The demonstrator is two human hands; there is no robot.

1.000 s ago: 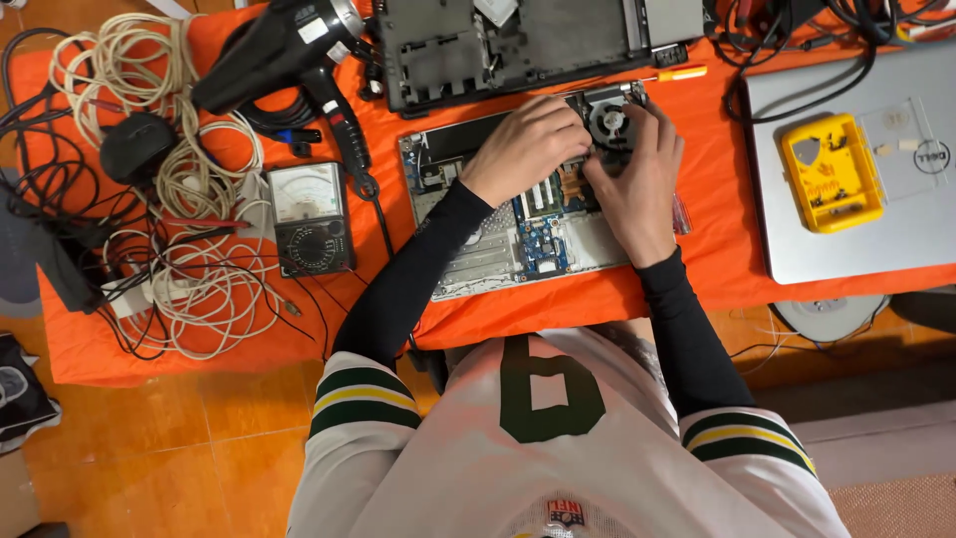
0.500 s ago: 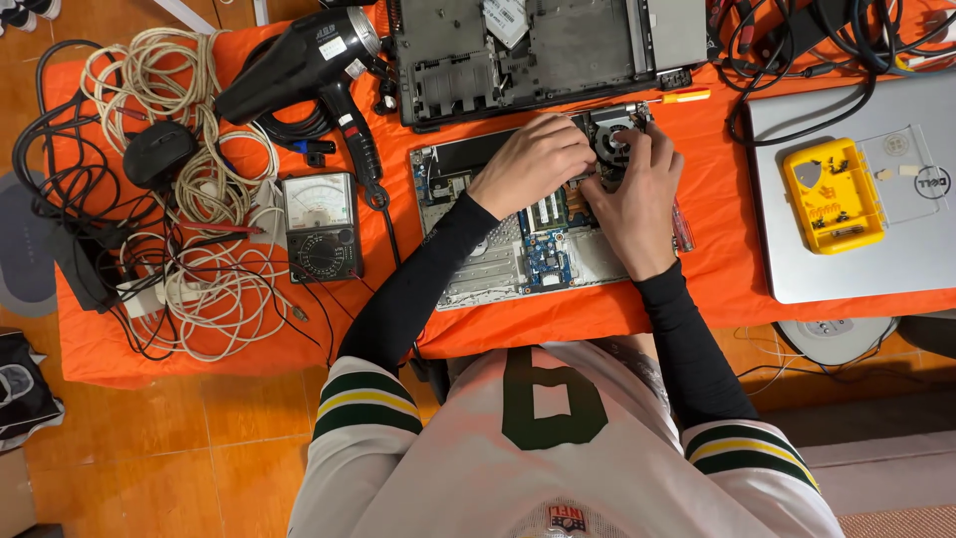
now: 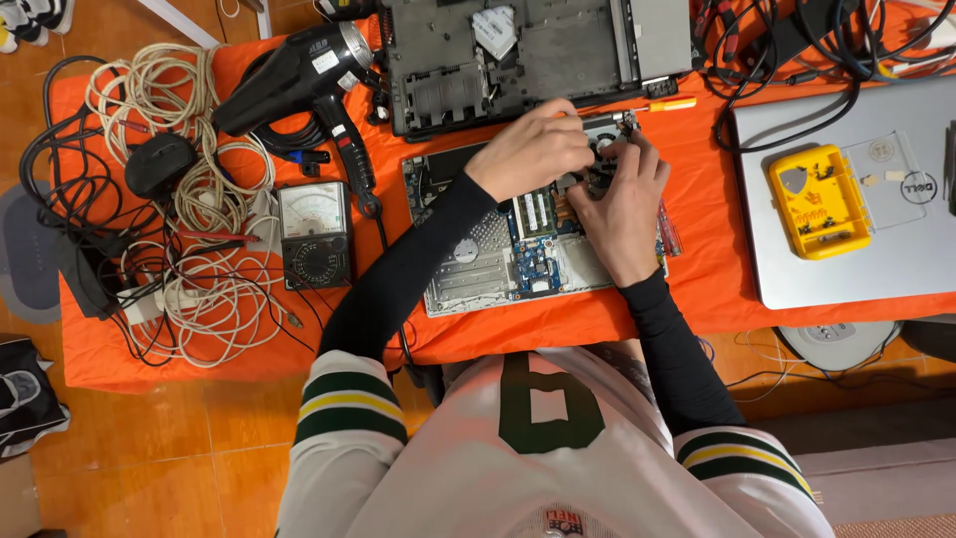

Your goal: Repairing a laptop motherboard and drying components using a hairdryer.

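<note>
Silver opened laptop base (image 3: 498,264) lying board-up, green RAM showing; left hand (image 3: 533,149) curled gripping orange screwdriver (image 3: 665,104), right hand (image 3: 617,204) pinching fan area.

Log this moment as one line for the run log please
left hand on open laptop board | right hand at its fan corner | orange screwdriver beside | meter left

A white rectangular sticker (image 3: 494,30) was seen on the dark grey laptop base cover (image 3: 518,60) at the top. Small white labels (image 3: 326,62) were noted on the black hair dryer (image 3: 289,80). A pale, needle-type dial face (image 3: 312,211) was observed on the dark analogue multimeter (image 3: 315,235).
</note>
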